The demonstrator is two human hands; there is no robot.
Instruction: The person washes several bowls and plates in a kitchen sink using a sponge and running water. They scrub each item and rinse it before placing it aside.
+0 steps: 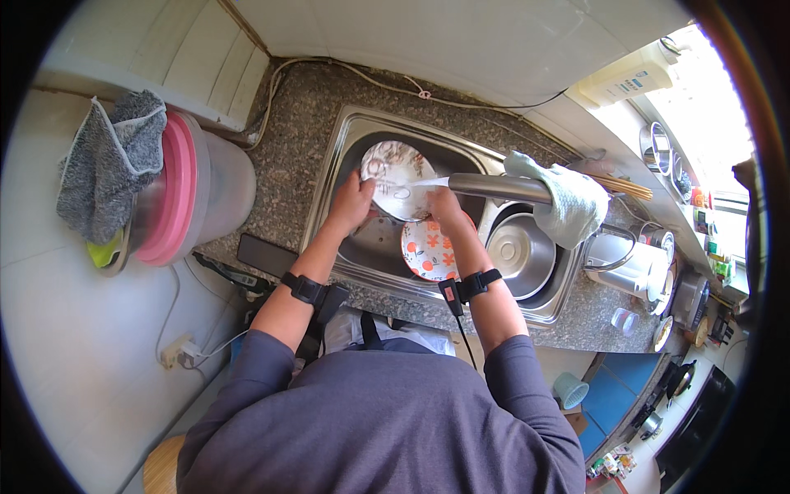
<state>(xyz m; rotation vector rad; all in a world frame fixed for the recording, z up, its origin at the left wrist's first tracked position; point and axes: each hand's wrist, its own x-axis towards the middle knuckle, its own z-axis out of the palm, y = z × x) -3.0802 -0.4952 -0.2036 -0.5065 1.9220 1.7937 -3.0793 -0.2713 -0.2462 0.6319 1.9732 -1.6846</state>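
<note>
Both my hands hold a white ceramic plate (395, 176) with a brown floral pattern, tilted over the left sink basin (364, 250). My left hand (353, 202) grips its left rim, thumb on the upper face. On the opposite rim is my right hand (445, 207), its fingers partly hidden. Water streams from the metal faucet (500, 186) onto the plate. Below my right wrist, a second plate (426, 247) with orange designs rests in the same basin, partly covered by my forearm. A round steel bowl (515, 256) sits in the right basin.
A pale cloth (571, 204) drapes over the faucet. On the left, a pink-lidded plastic tub (216, 185) stands near a grey towel (114, 167). A dark smartphone (266, 254) lies by the sink's edge. A white kettle (623, 262) occupies the counter to the right.
</note>
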